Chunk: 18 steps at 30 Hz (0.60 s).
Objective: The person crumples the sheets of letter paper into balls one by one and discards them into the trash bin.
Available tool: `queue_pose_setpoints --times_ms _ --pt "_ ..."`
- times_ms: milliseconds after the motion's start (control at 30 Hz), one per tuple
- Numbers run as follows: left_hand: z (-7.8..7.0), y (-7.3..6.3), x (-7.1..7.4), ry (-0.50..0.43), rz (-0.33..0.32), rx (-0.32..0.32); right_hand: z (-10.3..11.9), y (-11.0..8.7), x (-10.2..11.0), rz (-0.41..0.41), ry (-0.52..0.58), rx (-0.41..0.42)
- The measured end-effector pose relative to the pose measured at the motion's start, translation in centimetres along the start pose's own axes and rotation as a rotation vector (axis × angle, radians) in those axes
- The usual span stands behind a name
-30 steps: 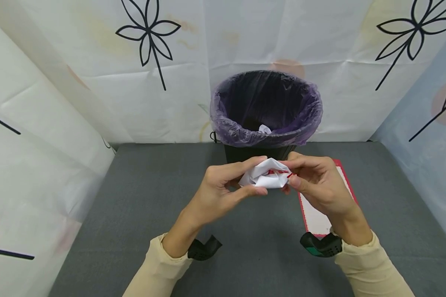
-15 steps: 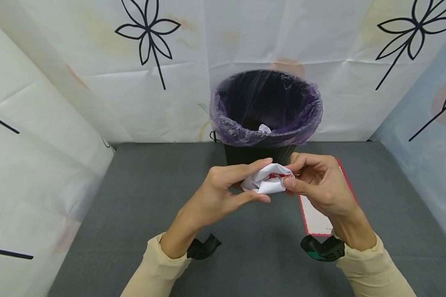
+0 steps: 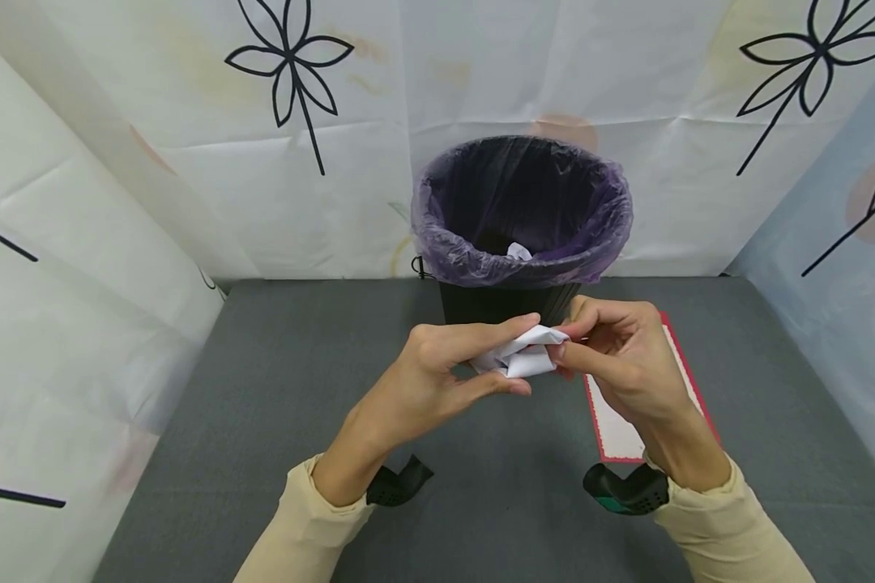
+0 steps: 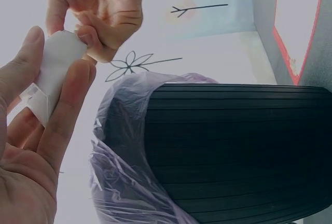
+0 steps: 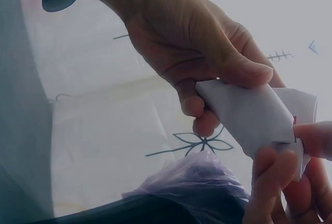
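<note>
Between both hands, above the dark table, is a small folded piece of white paper (image 3: 531,362), and a speck of red shows on it in the right wrist view. My left hand (image 3: 445,364) holds its left end between the thumb below and the fingers above. At the right end, my right hand (image 3: 627,356) pinches the paper's edge between thumb and index finger. The left wrist view shows the folded paper (image 4: 59,60) as a narrow white packet with a raised corner flap. What lies inside the fold is hidden.
Behind the hands stands a black bin (image 3: 481,304) lined with a purple plastic bag (image 3: 437,243), with a white crumpled scrap (image 3: 519,252) inside. A red-bordered white sheet (image 3: 616,429) lies under the right forearm. Printed fabric walls (image 3: 189,194) enclose the table (image 3: 284,364).
The paper's opening has narrowed, and the red inside no longer shows in the head view. Both hands have shifted slightly, with the right thumb moved left along the paper's edge.
</note>
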<state>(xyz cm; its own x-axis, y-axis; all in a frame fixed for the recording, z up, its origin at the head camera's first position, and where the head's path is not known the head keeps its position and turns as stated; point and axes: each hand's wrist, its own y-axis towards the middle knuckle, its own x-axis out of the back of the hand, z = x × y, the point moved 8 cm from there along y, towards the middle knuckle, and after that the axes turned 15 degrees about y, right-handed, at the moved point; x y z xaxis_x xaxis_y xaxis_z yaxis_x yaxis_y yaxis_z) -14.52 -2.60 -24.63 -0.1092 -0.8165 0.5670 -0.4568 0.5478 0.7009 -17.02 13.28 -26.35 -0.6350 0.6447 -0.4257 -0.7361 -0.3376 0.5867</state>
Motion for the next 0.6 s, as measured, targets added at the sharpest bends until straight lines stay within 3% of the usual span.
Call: queue_pose_setpoints --times_ms 233,433,600 --pt "0.3 0.1 0.3 -0.035 -0.041 0.009 0.2 0.0 -0.4 0.008 -0.056 0.023" --pt "0.6 0.1 0.8 -0.095 -0.121 0.034 1.1 -0.4 -1.1 0.027 -0.23 0.106" --pt "0.9 0.0 0.7 -0.195 -0.146 0.066 1.3 -0.8 -1.9 0.056 -0.357 0.176"
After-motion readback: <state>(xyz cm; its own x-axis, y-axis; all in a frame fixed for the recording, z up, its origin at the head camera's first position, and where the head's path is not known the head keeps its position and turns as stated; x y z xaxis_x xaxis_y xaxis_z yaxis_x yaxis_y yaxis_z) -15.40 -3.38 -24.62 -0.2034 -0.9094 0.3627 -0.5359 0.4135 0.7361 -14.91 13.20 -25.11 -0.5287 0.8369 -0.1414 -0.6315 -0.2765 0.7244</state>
